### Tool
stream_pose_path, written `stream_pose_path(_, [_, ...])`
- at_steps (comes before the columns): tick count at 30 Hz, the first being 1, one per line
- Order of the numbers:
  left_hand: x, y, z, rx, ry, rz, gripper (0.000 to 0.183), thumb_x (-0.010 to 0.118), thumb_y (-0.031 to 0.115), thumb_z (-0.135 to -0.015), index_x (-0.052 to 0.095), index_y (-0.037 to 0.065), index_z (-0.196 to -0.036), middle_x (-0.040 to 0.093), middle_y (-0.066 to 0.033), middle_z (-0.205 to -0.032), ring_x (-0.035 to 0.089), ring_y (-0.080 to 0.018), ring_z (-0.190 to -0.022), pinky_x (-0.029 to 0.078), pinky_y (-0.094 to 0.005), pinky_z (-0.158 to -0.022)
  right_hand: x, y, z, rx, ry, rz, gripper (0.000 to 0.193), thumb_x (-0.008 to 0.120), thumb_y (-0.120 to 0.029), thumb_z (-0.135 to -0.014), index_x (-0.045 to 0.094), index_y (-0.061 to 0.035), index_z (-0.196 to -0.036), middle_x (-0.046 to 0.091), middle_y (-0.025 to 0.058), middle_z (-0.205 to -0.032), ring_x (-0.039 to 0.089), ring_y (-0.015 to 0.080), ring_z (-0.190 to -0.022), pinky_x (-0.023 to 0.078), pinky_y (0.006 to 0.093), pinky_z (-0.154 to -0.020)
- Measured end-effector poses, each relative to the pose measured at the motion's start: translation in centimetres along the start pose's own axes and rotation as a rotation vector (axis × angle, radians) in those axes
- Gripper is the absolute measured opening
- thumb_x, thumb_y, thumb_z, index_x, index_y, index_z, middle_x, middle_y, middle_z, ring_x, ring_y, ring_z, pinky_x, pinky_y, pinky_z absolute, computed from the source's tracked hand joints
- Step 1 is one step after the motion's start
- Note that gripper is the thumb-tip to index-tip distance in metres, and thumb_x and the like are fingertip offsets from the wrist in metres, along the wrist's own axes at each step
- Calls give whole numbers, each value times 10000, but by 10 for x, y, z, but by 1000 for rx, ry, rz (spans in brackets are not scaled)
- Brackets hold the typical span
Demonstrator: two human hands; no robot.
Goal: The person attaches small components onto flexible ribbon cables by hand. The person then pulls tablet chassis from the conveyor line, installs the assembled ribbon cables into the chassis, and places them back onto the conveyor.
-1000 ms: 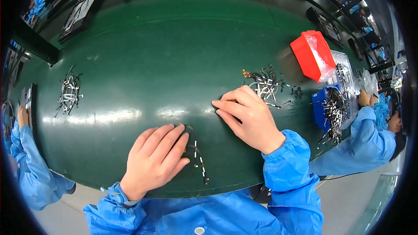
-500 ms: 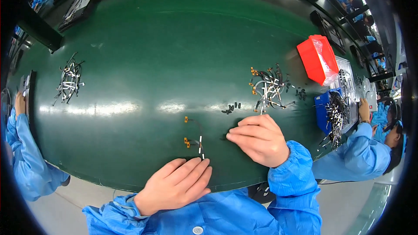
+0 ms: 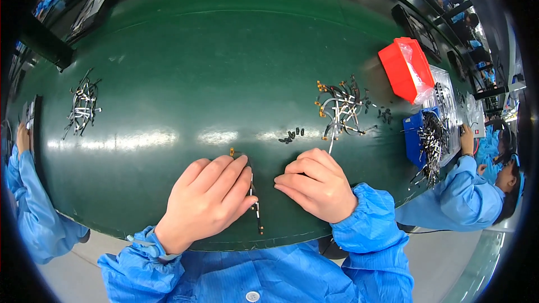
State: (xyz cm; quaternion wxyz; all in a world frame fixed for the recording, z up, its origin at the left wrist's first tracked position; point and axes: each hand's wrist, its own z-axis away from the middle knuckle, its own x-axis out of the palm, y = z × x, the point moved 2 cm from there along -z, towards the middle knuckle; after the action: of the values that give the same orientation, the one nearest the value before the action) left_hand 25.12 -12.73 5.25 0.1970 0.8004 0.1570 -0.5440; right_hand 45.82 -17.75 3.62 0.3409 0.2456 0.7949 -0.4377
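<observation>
Close to the table's front edge lies a thin dark flex cable [image 3: 257,211] with white bands. One orange connector end [image 3: 232,151] shows just beyond my left fingertips. My left hand [image 3: 206,199] is closed over the cable, fingers together and thumb beside it, hiding its middle. To the right, my right hand [image 3: 319,184] is held in a pinch above the table; whatever sits between its fingertips is hidden. Small black pieces [image 3: 292,135] lie beyond the right hand. Past them is a pile of similar cables [image 3: 343,109] with orange ends.
Another cable heap [image 3: 84,106] lies at the left on the green table [image 3: 219,78]. At the right stand a red bin [image 3: 396,73], a blue bin [image 3: 414,140] full of cables and a clear tray [image 3: 442,95]. More black bits [image 3: 385,115] lie nearby. Co-workers sit at both sides.
My left hand has moved up and forward over the cable, covering connectors that showed before. My right hand has shifted a little left, still pinched. The cable's near end now shows below the left hand.
</observation>
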Motion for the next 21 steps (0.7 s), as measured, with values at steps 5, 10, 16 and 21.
stream_pose_path(5, [4, 2, 4, 72, -16, 38, 334, 664, 331, -842, 672, 53, -1027, 667, -77, -1127, 616, -201, -1013, 487, -338, -829, -1, 2, 1, -26, -10, -13, 185, 774, -69, -727, 721, -72, -904, 634, 35, -898, 596, 215, -841, 467, 320, -682])
stream_pose_path(10, [4, 7, 7, 233, -20, 121, 317, 640, 351, -874, 674, 65, -1007, 673, -69, -1113, 618, -191, -1010, 498, -330, -838, -13, 6, 5, 61, 37, -122, 226, 786, -74, -728, 730, -70, -946, 637, 48, -907, 596, 238, -846, 480, 330, -704])
stream_pose_path(16, [2, 5, 5, 219, 13, 81, 302, 643, 348, -870, 680, 75, -994, 679, -59, -1071, 619, -181, -998, 504, -327, -817, -1, -7, -8, 108, -77, 145, 156, 768, -121, -738, 644, -74, -820, 569, 44, -811, 544, 238, -773, 436, 363, -674])
stream_pose_path(21, [2, 5, 6, 207, 39, 62, 306, 639, 348, -871, 678, 71, -995, 676, -59, -1073, 618, -182, -996, 500, -325, -818, 5, -13, -10, 251, -20, 129, 158, 731, -96, -765, 576, -66, -756, 546, 72, -751, 536, 262, -683, 425, 376, -624])
